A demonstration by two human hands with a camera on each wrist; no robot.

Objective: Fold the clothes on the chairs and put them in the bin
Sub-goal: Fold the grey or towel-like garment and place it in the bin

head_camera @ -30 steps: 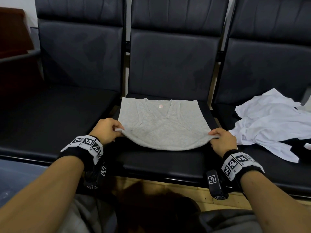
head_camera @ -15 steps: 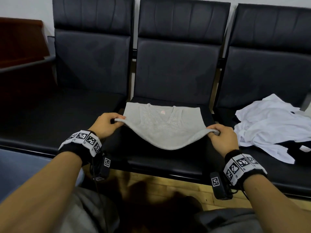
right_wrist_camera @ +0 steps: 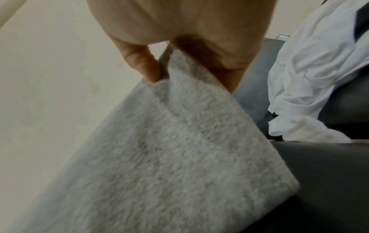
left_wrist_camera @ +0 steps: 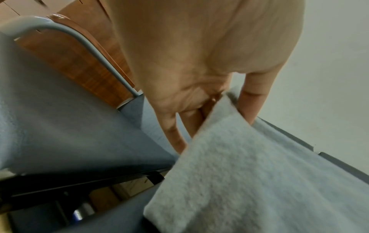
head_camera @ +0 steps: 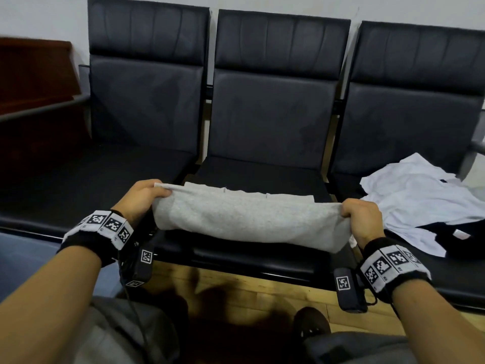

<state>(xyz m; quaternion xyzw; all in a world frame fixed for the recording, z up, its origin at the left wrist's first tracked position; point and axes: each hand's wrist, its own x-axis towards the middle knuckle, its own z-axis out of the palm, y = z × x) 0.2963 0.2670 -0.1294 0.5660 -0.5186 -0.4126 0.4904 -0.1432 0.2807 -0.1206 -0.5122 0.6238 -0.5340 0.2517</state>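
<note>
A grey knit top (head_camera: 249, 219) hangs stretched between my two hands over the middle black chair seat (head_camera: 262, 174), its near edge lifted and carried toward the far edge. My left hand (head_camera: 147, 195) pinches its left corner; in the left wrist view the grey top (left_wrist_camera: 259, 181) runs between thumb and fingers (left_wrist_camera: 251, 102). My right hand (head_camera: 360, 215) grips the right corner, and the right wrist view shows the grey top (right_wrist_camera: 159, 149) held under the thumb (right_wrist_camera: 139, 63). A crumpled white garment (head_camera: 425, 198) lies on the right chair. No bin is in view.
Three black padded chairs stand in a row against a white wall; the left seat (head_camera: 91, 179) holds nothing. A dark item (head_camera: 451, 235) lies by the white garment. A brown wooden cabinet (head_camera: 34, 82) stands at far left. Wooden floor (head_camera: 236, 282) shows below the seats.
Both hands have lifted the top's near edge off the seat and carried it up and away from me, so the top now folds over on itself.
</note>
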